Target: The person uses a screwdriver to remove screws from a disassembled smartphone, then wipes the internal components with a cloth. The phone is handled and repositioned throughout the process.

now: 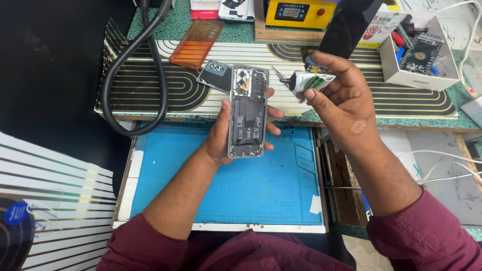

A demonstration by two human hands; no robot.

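Holding opened phone (247,111) in left hand (226,135), glue tube (309,80) in right hand (346,103).

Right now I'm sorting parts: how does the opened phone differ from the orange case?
The opened phone is held up in the left hand; the orange case lies on the striped mat. The phone shows dark inner parts; the case is see-through orange. Both are long rectangles.
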